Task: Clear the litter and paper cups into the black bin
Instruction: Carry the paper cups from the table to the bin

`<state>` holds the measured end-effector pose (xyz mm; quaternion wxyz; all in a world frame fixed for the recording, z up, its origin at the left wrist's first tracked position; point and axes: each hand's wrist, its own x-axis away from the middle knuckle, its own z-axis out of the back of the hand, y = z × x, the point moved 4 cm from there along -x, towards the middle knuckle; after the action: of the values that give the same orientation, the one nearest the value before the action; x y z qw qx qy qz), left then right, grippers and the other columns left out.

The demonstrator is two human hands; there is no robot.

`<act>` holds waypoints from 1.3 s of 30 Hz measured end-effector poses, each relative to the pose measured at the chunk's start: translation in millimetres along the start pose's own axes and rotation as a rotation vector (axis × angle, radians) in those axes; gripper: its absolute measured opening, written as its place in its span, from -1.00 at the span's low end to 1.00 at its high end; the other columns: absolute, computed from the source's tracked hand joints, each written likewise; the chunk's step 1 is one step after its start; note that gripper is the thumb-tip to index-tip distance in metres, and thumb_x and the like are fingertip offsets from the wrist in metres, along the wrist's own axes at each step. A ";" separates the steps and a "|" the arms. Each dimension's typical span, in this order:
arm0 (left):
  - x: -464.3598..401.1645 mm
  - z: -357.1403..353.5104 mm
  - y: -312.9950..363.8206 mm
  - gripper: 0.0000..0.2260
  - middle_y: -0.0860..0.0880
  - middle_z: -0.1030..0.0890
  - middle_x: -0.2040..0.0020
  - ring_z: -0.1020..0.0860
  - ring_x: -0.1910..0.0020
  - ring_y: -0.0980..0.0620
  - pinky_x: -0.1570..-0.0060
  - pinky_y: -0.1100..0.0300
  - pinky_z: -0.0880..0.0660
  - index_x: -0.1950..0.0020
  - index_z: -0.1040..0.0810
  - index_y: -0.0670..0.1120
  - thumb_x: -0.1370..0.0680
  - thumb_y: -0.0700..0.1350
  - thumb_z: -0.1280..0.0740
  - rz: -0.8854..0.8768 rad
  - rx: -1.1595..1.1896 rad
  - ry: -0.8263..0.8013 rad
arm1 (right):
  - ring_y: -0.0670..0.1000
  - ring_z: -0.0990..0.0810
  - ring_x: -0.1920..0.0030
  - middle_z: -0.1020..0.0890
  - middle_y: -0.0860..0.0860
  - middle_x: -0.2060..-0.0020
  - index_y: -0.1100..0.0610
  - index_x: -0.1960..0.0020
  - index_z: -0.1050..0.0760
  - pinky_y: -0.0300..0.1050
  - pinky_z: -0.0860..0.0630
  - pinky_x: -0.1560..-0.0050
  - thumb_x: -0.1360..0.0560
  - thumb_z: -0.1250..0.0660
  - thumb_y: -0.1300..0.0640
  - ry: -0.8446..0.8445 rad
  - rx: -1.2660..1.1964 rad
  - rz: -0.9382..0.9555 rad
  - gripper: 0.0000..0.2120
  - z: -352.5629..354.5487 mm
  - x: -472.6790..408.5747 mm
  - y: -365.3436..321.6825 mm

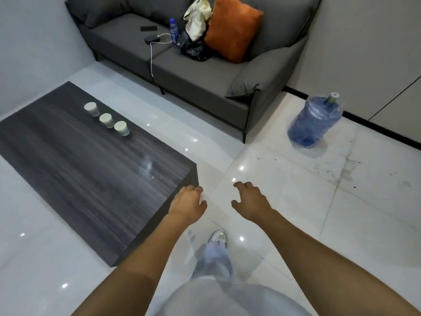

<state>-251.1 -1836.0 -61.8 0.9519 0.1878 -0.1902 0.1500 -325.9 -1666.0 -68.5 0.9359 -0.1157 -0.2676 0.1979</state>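
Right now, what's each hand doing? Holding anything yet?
Left hand: open, fingers loosely curled, holding nothing, above the corner of the dark wood-grain coffee table.
Right hand: open, fingers spread, holding nothing.

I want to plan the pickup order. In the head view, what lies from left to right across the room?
Three paper cups on the dark table → phone → plastic bottle → orange cushion → big water jug.
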 end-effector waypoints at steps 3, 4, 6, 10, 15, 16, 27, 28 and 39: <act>-62.6 31.7 9.0 -0.57 -0.11 -0.42 -0.33 -0.34 -0.33 -0.10 -0.25 0.03 -0.38 -0.43 -0.34 -0.09 -0.58 0.01 -0.22 0.013 0.040 0.001 | 0.16 -0.38 -0.28 -0.35 0.10 -0.35 0.05 -0.48 -0.19 0.05 -0.43 -0.18 -0.55 -0.23 0.00 -0.011 -0.001 -0.008 -0.47 36.0 -57.9 3.6; -83.1 43.6 12.5 -0.57 -0.11 -0.43 -0.33 -0.34 -0.33 -0.10 -0.25 0.03 -0.40 -0.43 -0.34 -0.10 -0.59 0.01 -0.22 0.010 0.043 0.006 | 0.16 -0.38 -0.28 -0.35 0.10 -0.34 0.05 -0.48 -0.20 0.04 -0.43 -0.18 -0.55 -0.23 0.01 -0.007 0.003 -0.005 -0.47 49.6 -77.6 4.1; -119.9 65.4 18.5 -0.56 -0.12 -0.43 -0.32 -0.36 -0.32 -0.09 -0.25 0.01 -0.41 -0.43 -0.34 -0.12 -0.58 0.00 -0.24 0.010 0.064 0.022 | 0.15 -0.37 -0.28 -0.35 0.10 -0.34 0.05 -0.46 -0.21 0.04 -0.43 -0.18 -0.55 -0.24 0.01 0.000 0.003 -0.003 -0.49 75.6 -113.4 5.1; -180.6 97.5 26.6 -0.58 -0.10 -0.44 -0.31 -0.37 -0.31 -0.07 -0.23 0.04 -0.42 -0.42 -0.34 -0.11 -0.59 -0.01 -0.21 0.049 0.078 0.048 | 0.16 -0.37 -0.28 -0.36 0.10 -0.33 0.05 -0.46 -0.21 0.05 -0.42 -0.19 -0.55 -0.24 0.01 -0.018 0.019 0.022 -0.49 118.7 -177.9 6.8; -270.5 132.5 30.1 -0.59 -0.08 -0.44 -0.31 -0.37 -0.30 -0.06 -0.20 0.10 -0.41 -0.42 -0.33 -0.09 -0.60 0.01 -0.19 0.095 0.109 0.091 | 0.14 -0.37 -0.29 -0.35 0.09 -0.35 0.05 -0.47 -0.21 0.05 -0.42 -0.21 -0.55 -0.24 0.02 -0.049 0.050 0.075 -0.48 170.8 -275.8 9.9; -289.6 141.0 30.2 -0.58 -0.08 -0.45 -0.31 -0.38 -0.29 -0.06 -0.19 0.10 -0.41 -0.42 -0.34 -0.09 -0.59 0.01 -0.19 0.114 0.118 0.103 | 0.14 -0.37 -0.29 -0.34 0.09 -0.35 0.05 -0.47 -0.21 0.05 -0.41 -0.22 -0.55 -0.24 0.03 -0.055 0.060 0.089 -0.48 181.7 -298.4 9.8; -410.5 209.5 -7.1 -0.58 -0.07 -0.44 -0.33 -0.40 -0.29 -0.05 -0.23 0.12 -0.38 -0.43 -0.34 -0.07 -0.60 0.03 -0.19 0.432 0.286 0.207 | 0.14 -0.36 -0.32 -0.34 0.08 -0.37 0.05 -0.47 -0.19 0.07 -0.44 -0.25 -0.57 -0.23 0.00 -0.181 0.264 0.355 -0.49 268.9 -503.3 -61.7; -412.9 212.5 -17.5 -0.58 -0.06 -0.44 -0.33 -0.40 -0.29 -0.04 -0.23 0.12 -0.38 -0.42 -0.34 -0.07 -0.60 0.04 -0.19 0.472 0.303 0.221 | 0.14 -0.36 -0.32 -0.34 0.08 -0.37 0.05 -0.48 -0.19 0.06 -0.44 -0.25 -0.57 -0.24 0.00 -0.200 0.278 0.391 -0.48 268.4 -515.7 -76.9; -465.8 265.5 -180.1 -0.59 -0.08 -0.43 -0.33 -0.36 -0.32 -0.09 -0.21 0.06 -0.38 -0.38 -0.36 -0.10 -0.57 0.02 -0.20 0.818 0.471 0.299 | 0.13 -0.38 -0.30 -0.35 0.08 -0.36 0.05 -0.48 -0.19 0.00 -0.44 -0.20 -0.55 -0.25 0.03 -0.341 0.385 0.700 -0.47 237.2 -642.0 -274.7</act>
<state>-679.1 -2205.1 -83.3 0.7636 0.2840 -0.0708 0.5756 -870.6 -2163.2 -75.2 0.7594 0.0115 -0.3212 0.5657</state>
